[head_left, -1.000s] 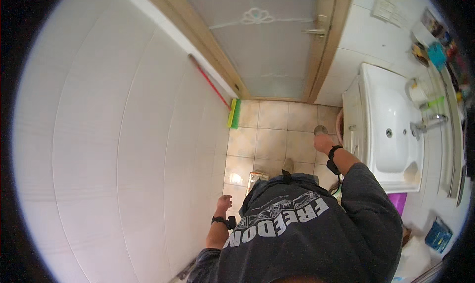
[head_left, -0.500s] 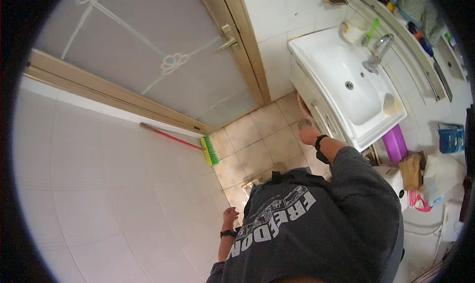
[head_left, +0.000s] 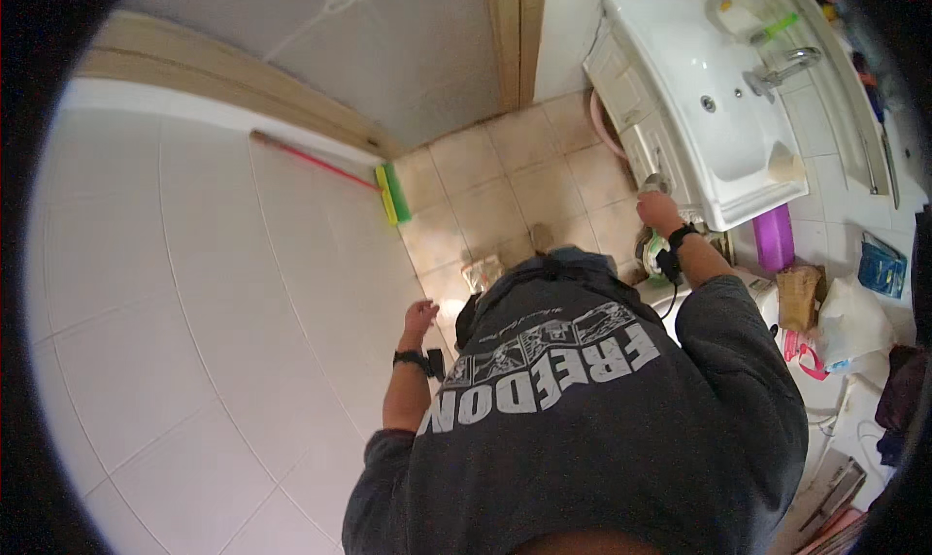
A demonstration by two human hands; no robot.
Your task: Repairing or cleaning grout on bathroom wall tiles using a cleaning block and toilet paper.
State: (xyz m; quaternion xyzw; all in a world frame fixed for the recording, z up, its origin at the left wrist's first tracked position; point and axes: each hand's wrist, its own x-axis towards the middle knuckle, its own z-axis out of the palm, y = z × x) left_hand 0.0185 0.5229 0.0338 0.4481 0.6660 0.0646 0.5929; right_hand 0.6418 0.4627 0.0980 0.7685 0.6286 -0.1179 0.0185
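Note:
Beside the white sink cabinet [head_left: 649, 133], my right hand [head_left: 660, 211] is closed round a small greyish, rounded object [head_left: 656, 182], too blurred to name. Just below that wrist, a round green-and-white thing [head_left: 656, 254] shows in part. My left hand [head_left: 420, 315] hangs near the white tiled wall on the left, its fingers a little apart and nothing in them. Both wrists wear dark bands. Between the hands is the tiled floor [head_left: 524, 186].
A broom [head_left: 388, 194] with green bristles and a red handle leans by the door frame [head_left: 233, 74]. Above the cabinet is a white sink [head_left: 718, 157] with a metal faucet [head_left: 796, 60]. Beside it are a purple container [head_left: 774, 237] and a brown package [head_left: 799, 298]. A pinkish basin rim [head_left: 604, 126] sits against the cabinet.
My view has shifted, so the door and sink sit higher. My right hand, still on the greyish object, is nearer the cabinet front. My left forearm shows more fully.

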